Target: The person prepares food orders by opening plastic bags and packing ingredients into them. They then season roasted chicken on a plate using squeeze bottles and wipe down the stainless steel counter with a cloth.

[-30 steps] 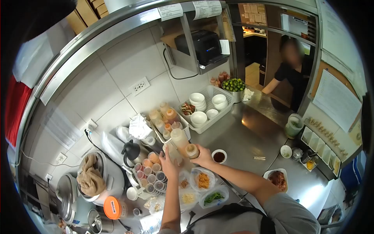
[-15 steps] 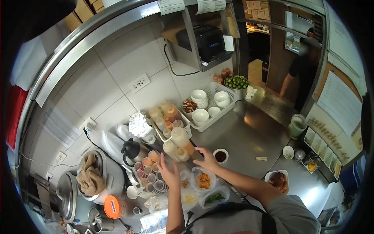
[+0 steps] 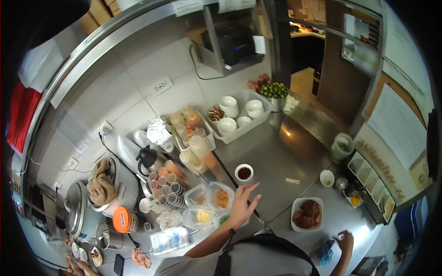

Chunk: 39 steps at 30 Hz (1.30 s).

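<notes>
My left hand (image 3: 242, 207), with a dark band at its wrist, hangs open over the counter, fingers stretched. Below it are clear tubs: one of orange shredded food (image 3: 221, 198), one of pale yellow bits (image 3: 203, 216), and one of greens (image 3: 224, 220) partly hidden by my arm. Just beyond the fingers stands a small white bowl of dark sauce (image 3: 244, 173). At the lower right, my right hand (image 3: 344, 241) is beside a crumpled blue cloth (image 3: 326, 252), its fingers loosely bent and apart. A white dish of dark reddish-brown food (image 3: 307, 215) lies between my hands.
Squeeze bottles (image 3: 199, 147) and a basket of white bowls (image 3: 251, 126) line the wall. Lidded sauce cups (image 3: 174, 188), a thermos jug (image 3: 149, 161) and large cookers (image 3: 119, 198) stand left. Another person's hand (image 3: 84, 267) shows at bottom left. A condiment rack (image 3: 370, 184) stands right.
My hands have left the squeeze bottles. The left moved right, over the tubs; the right swung down to the lower right, beside the blue cloth. The view has shifted. The person in the doorway is blurred.
</notes>
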Each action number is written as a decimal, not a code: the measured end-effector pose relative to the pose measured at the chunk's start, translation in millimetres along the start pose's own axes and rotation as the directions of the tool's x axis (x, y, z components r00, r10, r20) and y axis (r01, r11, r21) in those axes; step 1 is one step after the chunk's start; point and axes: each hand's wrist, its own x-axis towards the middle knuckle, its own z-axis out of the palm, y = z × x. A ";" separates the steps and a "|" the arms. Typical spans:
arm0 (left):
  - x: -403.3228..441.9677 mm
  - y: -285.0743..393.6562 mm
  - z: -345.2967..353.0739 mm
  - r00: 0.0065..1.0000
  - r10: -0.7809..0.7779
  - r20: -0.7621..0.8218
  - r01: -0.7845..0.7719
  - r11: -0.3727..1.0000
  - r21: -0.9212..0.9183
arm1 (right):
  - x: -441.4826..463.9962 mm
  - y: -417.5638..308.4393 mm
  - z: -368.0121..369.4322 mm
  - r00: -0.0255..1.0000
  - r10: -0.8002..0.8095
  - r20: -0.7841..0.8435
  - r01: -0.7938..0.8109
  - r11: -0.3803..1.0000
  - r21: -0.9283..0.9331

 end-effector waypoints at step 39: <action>-48.9 -17.8 91.5 0.139 0.158 0.978 0.147 0.973 -0.178 | 20.3 -41.1 142.3 0.978 0.023 0.209 -0.175 0.642 0.746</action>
